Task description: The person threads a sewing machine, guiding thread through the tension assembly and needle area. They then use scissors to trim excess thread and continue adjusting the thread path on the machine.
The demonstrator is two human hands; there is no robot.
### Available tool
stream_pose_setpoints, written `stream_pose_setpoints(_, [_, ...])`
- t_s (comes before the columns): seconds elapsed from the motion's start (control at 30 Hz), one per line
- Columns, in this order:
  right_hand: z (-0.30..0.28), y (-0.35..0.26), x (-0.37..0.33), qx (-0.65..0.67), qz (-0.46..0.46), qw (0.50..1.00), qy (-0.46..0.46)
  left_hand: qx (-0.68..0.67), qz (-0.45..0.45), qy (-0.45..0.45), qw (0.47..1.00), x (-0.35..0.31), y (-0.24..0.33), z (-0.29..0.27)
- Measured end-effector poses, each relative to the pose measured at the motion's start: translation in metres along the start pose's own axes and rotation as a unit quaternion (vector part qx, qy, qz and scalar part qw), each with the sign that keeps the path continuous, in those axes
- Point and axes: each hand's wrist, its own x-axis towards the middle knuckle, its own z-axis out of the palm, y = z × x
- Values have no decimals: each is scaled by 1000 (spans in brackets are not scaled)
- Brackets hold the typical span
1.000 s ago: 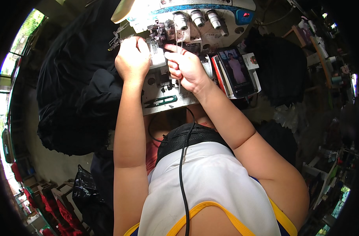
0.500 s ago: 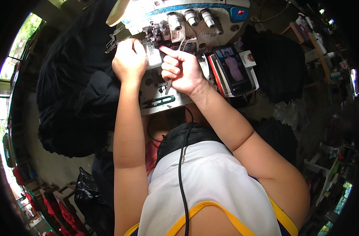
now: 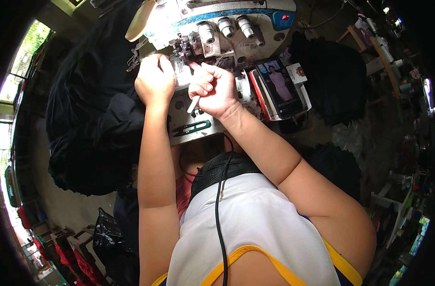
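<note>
An overlock sewing machine [image 3: 232, 45] stands before me, its needle area brightly lit. My left hand [image 3: 155, 80] is closed at the left of the presser foot; its fingertips and anything in them are hidden. My right hand [image 3: 215, 88] is curled around metal tweezers [image 3: 193, 104], which stick out below the fist and show thinly above it. Its index finger reaches toward the needle area. Green-handled thread snips [image 3: 196, 127] lie on the machine bed's near edge, below the right hand.
A phone [image 3: 277, 88] with a lit screen rests on a box [image 3: 304, 102] right of the machine. Black fabric [image 3: 98, 114] is heaped at the left, and more dark cloth [image 3: 329, 81] lies at the right. A black cord [image 3: 219, 214] runs down my front.
My right hand has shifted slightly left and down, its index finger more bent, and the tweezers have tilted. The left hand stays nearly in place. The whole view has shifted slightly.
</note>
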Motion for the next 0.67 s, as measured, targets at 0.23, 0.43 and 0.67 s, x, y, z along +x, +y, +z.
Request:
stream_pose_setpoints(0.23, [-2,0,1,20,-1,1000,-5,-2,10,8,1000,0,0,1])
stream_pose_setpoints(0.43, [-3,-3,0,-44,4,999,-16,-9,11,8,1000,1,1,1])
stream_pose_setpoints(0.67, [2,2,-8,-292,-49,955,31,-5,5,4,1000,1,0,1])
